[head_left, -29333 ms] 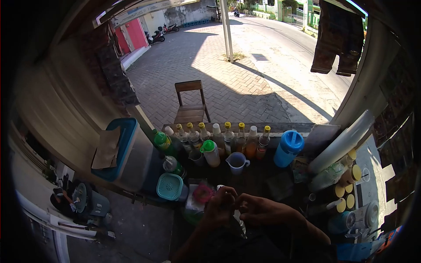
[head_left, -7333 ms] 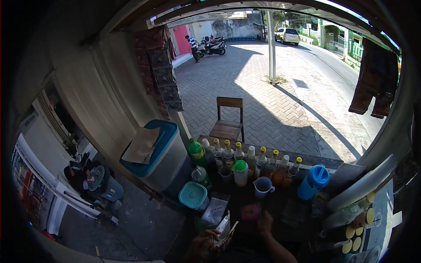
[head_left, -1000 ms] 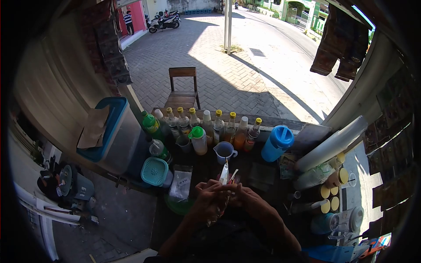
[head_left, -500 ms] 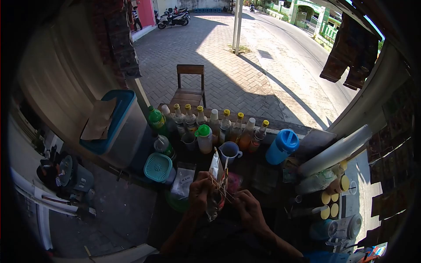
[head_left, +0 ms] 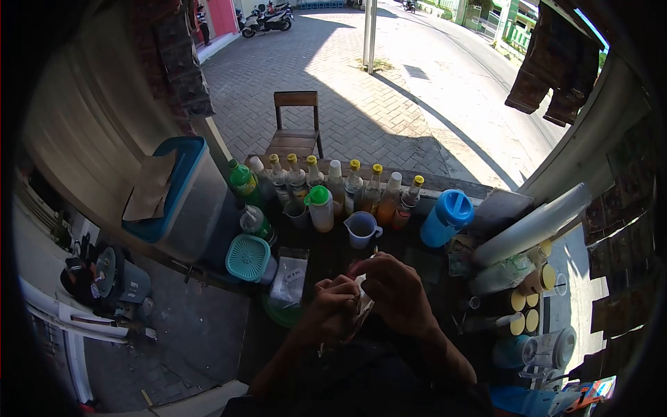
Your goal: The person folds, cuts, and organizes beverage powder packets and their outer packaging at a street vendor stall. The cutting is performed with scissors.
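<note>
Scanning rightward, lidded bin (head_left: 132, 278): grey, on the ground outside; I see a seated person (head_left: 85, 278) beside it.
Large container (head_left: 198, 208): translucent, blue-lidded, brown cardboard (head_left: 151, 184) lying on its lid.
Hanging strips (head_left: 182, 59): dark packets, upper left of my view.
Turquoise basket (head_left: 248, 257): slotted, near the container, just left of a clear plastic packet (head_left: 288, 279).
Green bottle (head_left: 243, 181): at the left end of the bottle row (head_left: 352, 191), whose caps are mostly yellow or white.
Wooden chair (head_left: 297, 142): outside, beyond the row.
Green-capped bottle (head_left: 321, 212): upright, in front of the row.
Left hand (head_left: 333, 311): fingers curled tightly, pinching a pale wrapper (head_left: 364, 304).
Pale wrapper: between the two hands, low at centre, partly hidden by fingers.
Measuring jug (head_left: 361, 231): pale, handle to the right, upright beyond the hands.
Right hand (head_left: 399, 295): fingers bent down over the wrapper, close against the left; I cannot tell whether they grip it.
Blue pitcher (head_left: 447, 219): lidded, upright, right of the measuring jug.
Long roll (head_left: 535, 226): whitish, slanting up to the right.
Jars (head_left: 538, 279): yellowish lids, grouped below the roll.
</note>
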Demonstrator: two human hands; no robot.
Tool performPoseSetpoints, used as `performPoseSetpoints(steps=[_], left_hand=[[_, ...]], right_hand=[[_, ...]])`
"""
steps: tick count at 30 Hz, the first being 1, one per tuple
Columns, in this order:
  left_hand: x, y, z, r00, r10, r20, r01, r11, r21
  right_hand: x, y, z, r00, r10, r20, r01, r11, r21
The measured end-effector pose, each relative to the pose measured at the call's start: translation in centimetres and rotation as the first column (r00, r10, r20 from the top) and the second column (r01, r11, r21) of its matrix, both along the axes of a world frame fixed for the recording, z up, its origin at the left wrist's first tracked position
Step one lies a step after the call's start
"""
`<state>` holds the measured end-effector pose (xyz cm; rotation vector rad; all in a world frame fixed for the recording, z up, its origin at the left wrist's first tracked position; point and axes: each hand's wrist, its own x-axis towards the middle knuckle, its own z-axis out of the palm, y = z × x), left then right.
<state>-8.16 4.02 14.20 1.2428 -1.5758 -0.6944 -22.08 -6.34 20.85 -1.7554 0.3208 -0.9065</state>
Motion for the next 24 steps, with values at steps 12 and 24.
performPoseSetpoints(steps=[12,24], left_hand=[[-0.4,-0.8,1.0,0.985,-0.167,-0.043,0.167,0.986,0.007],[-0.4,-1.7,2.3,0.906,-0.412,0.096,0.405,0.911,0.080]], right_hand=[[-3.0,-2.3,-0.5,0.962,0.149,-0.231,-0.236,0.877,-0.418],[-4.9,-2.9,-0.1,0.914,0.273,-0.300,-0.394,0.770,-0.502]])
